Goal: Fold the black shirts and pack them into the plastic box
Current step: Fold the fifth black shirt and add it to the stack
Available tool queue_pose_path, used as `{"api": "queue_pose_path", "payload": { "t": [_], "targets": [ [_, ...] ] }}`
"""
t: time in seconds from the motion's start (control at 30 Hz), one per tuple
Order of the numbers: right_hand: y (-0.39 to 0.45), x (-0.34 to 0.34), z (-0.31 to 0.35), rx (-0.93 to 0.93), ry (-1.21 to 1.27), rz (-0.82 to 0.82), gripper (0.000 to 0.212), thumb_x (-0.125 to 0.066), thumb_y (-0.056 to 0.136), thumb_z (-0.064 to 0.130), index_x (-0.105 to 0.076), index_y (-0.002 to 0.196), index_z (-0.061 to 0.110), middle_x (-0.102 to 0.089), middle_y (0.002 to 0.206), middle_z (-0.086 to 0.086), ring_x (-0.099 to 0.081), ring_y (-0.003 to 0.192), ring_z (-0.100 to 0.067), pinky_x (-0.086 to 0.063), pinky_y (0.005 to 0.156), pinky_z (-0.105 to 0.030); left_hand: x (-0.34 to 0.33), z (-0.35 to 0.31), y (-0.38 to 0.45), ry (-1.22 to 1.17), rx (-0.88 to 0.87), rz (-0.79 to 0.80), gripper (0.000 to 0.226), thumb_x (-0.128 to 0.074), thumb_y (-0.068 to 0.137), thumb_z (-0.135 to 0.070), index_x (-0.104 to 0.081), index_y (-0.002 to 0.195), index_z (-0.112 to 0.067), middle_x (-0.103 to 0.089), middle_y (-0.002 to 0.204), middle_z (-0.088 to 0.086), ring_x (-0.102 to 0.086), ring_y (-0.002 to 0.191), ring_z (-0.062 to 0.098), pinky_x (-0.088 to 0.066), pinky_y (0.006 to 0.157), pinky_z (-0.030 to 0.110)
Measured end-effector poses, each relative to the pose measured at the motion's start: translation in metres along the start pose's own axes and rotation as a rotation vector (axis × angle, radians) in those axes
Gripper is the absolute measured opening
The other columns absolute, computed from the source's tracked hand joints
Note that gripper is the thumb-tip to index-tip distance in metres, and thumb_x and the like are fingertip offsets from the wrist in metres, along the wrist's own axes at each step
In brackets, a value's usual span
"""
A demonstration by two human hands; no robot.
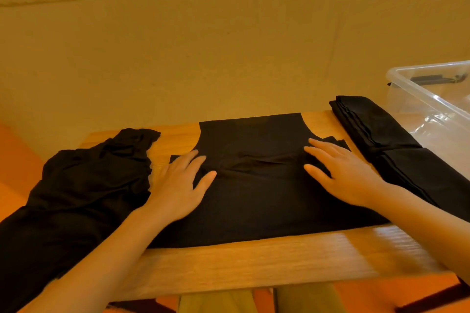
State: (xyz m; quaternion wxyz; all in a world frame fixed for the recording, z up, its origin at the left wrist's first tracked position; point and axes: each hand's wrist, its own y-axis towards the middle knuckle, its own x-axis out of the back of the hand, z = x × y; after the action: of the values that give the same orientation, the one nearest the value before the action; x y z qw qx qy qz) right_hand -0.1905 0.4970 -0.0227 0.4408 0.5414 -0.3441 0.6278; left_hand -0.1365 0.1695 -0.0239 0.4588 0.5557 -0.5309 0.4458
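A wooden table (254, 262) stands against a tan wall (203, 46). A black shirt (254, 198) lies spread flat at the table's centre, a crease bunched between the hands. A heap of unfolded black shirts (76, 198) spills over the table's left edge. A folded black shirt (396, 145) lies along the right side, just beside a clear plastic box (432, 99). The left hand (178, 185) and right hand (343, 173) press flat on the spread shirt, fingers straight, gripping nothing.
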Motion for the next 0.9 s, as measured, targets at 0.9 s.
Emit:
{"api": "queue_pose_path", "payload": {
  "t": [0.9],
  "targets": [
    [0.000,0.018,-0.042,-0.140,-0.223,0.162,0.039,-0.044,0.099,0.028,-0.043,0.138,0.021,-0.044,0.138,0.000,-0.040,0.126,-0.017,-0.040,0.103,-0.031,0.000,0.045,0.005,0.042,0.030,0.023,0.038,-0.047,0.096,-0.044,-0.047,0.134,-0.038,-0.044,0.134,-0.011,-0.037,0.128,0.011,-0.018,0.107,0.038]
  ]
}}
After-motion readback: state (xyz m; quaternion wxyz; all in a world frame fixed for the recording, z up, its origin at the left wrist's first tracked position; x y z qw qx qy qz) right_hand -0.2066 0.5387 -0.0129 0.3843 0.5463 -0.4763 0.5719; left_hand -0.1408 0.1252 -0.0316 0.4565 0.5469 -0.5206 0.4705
